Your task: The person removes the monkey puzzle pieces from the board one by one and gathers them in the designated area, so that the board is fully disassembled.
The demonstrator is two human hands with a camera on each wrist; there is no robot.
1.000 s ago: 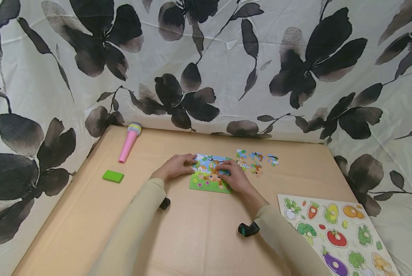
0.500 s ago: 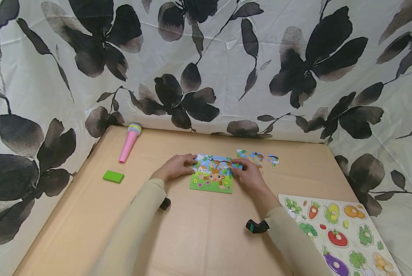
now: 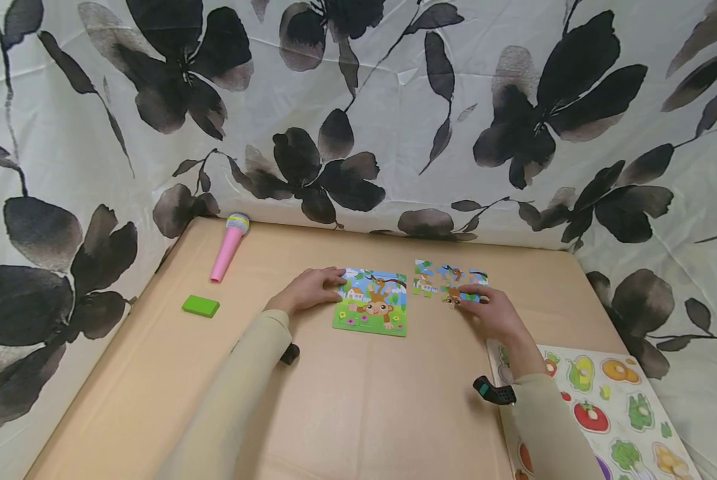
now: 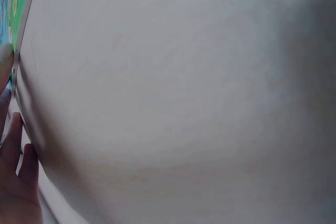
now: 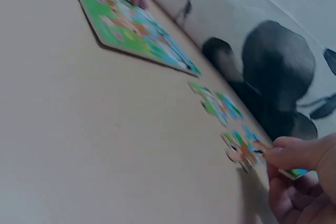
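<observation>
A picture puzzle board with a monkey on green grass lies flat on the table. My left hand rests at its left side, fingertips on the edge; the left wrist view catches only the fingers beside the board's green corner. Over to the right, my right hand pinches a mostly blue puzzle piece between thumb and fingers, close over the loose pieces. Nearest it lies a brown monkey piece; a piece with a house is further left. The hand covers part of the held piece.
A pink toy microphone lies at the back left, with a green block in front of it. At the front right, a vegetable picture board is partly under the right sleeve. Flowered cloth hangs behind the table.
My right hand has moved from over the puzzle board to the loose pieces on the right, carrying the blue piece away from the board. The left hand has stayed at the board's edge.
</observation>
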